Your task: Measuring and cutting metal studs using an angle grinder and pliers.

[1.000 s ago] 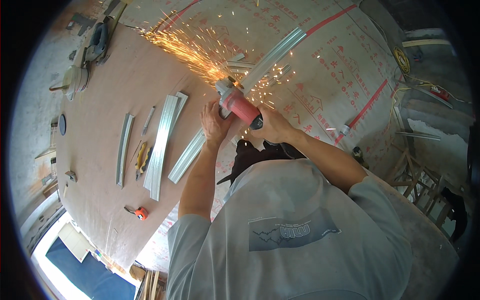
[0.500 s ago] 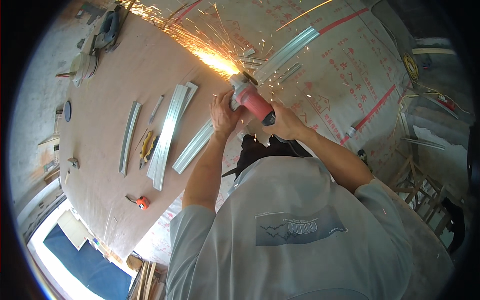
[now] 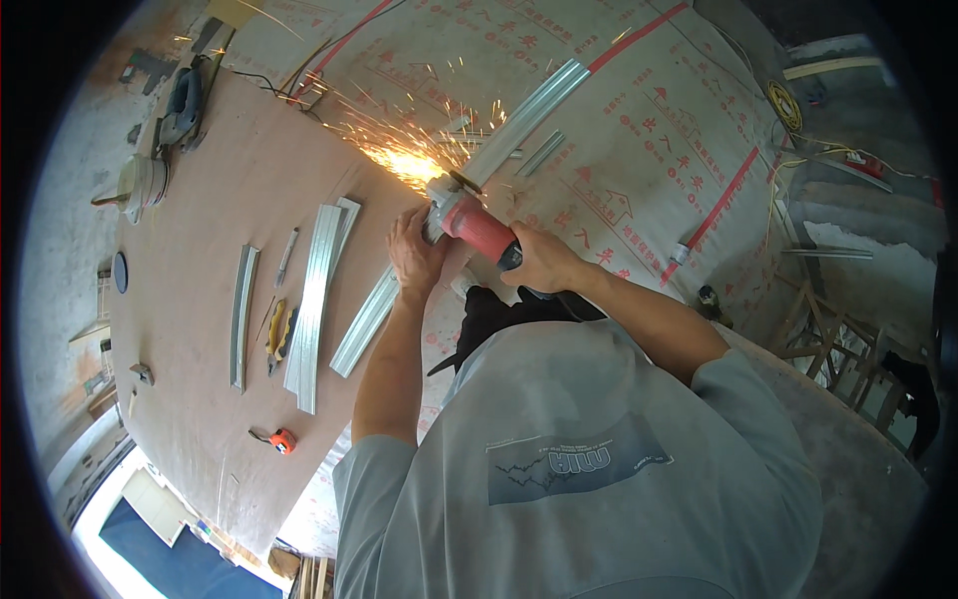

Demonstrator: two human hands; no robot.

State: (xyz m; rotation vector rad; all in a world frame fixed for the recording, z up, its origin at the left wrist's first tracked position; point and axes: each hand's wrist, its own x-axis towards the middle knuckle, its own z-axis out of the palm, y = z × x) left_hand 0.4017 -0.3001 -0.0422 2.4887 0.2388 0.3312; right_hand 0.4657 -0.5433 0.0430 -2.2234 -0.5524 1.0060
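My right hand (image 3: pixel 547 262) is wrapped around the rear end of a red angle grinder (image 3: pixel 477 228). Its disc (image 3: pixel 464 183) meets a long silver metal channel (image 3: pixel 519 120), throwing bright sparks (image 3: pixel 404 160) to the far left. Close beside the grinder's head, my left hand (image 3: pixel 415 256) is closed over the channel, which reappears below it toward the near left. The exact contact of disc and metal is partly hidden by the tool.
On the brown board (image 3: pixel 190 299) to the left lie more metal channels (image 3: pixel 317 309), yellow-handled pliers (image 3: pixel 275 334), a marker-like tool (image 3: pixel 286 255) and an orange tape measure (image 3: pixel 283 440). A jigsaw-like power tool (image 3: pixel 183 105) lies far left. Printed sheeting (image 3: pixel 619 190) covers the floor.
The spark stream has become shorter and thinner. The whole view has shifted slightly, with the board's items lower in the picture. Both hands keep their grips, and the grinder stays at the channel.
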